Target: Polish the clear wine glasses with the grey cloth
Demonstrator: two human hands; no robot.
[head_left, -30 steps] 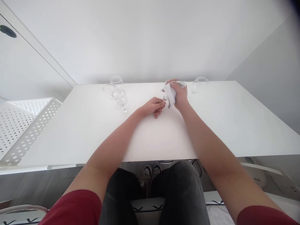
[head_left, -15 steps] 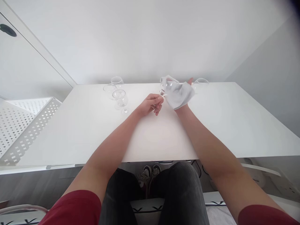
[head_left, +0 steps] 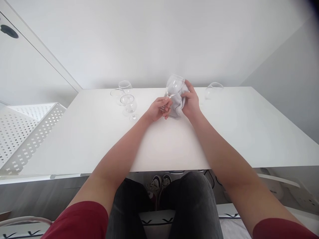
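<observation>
My left hand is closed around the stem of a clear wine glass, which tilts with its bowl up and away from me. A light grey cloth is bunched against the near and right side of the bowl and hangs below it. My right hand grips this cloth, fingers curled and pressing it to the glass from the right. Fingers and cloth hide the stem and part of the foot.
On the white table, three clear stemmed glasses stand grouped to the left. Another clear glass stands at the back right. A white wall rises behind the table. A white perforated panel is at the left.
My right hand has shifted left and turned, bringing the cloth from over the hand onto the side of the glass bowl. My left hand stays nearly in place, and the bowl now shows.
</observation>
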